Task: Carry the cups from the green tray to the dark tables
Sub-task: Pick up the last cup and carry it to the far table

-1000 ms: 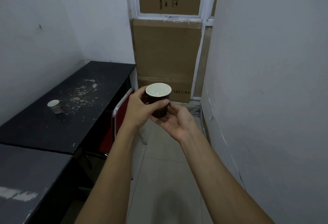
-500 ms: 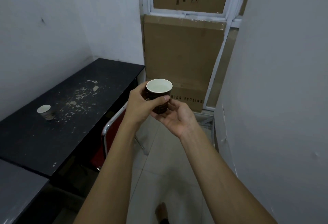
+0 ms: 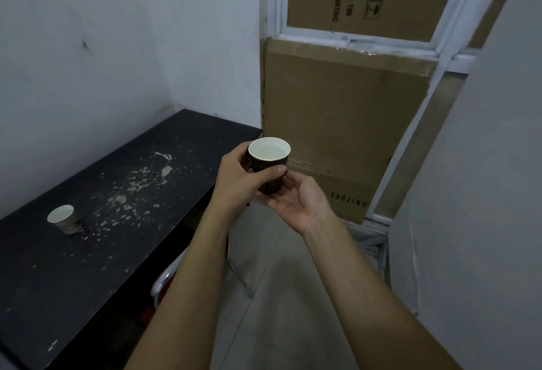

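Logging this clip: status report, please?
Left hand grips dark cup, right hand cupped beneath. Not yet over dark table. Nothing in between.

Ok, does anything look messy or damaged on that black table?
Yes. Pale flakes and specks litter the middle of the dark table, just beyond the paper cup standing there; what they are is unclear.

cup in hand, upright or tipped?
Upright. The dark cup has its white rim facing up and roughly level; the left hand grips its side and the right hand cups its base.
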Motion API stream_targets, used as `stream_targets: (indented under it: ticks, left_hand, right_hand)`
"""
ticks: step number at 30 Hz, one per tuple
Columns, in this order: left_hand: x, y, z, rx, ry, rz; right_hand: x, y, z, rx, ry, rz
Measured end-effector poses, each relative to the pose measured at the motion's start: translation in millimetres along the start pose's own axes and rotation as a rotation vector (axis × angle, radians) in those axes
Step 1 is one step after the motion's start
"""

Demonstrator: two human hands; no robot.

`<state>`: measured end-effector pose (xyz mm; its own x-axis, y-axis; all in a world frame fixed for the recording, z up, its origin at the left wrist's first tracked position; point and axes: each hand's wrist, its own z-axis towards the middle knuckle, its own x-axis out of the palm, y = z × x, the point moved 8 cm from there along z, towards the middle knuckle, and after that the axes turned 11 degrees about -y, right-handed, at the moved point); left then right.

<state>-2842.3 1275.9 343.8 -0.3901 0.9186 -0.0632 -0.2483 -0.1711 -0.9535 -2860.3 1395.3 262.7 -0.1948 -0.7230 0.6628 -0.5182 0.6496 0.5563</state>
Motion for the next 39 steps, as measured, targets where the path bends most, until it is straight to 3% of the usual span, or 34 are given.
stream_targets:
  ticks: [9, 26, 33, 39]
  left_hand:
    - [-8, 43, 106, -0.015, -0.160, 0.085]
    - [-53, 111, 258, -0.052, -0.632, 0.213]
    - [-114, 144, 301, -0.080, -0.732, 0.264]
    - [-164, 171, 334, -0.093, -0.801, 0.254]
  right_hand:
    - [58, 19, 112, 0.138, 0.074, -0.064]
    - [173, 37, 294, 0.328, 0.267, -0.421]
    - [227, 8, 346, 0.194, 0.363, -0.607]
    - [282, -12, 381, -0.062, 0.534, -0.911]
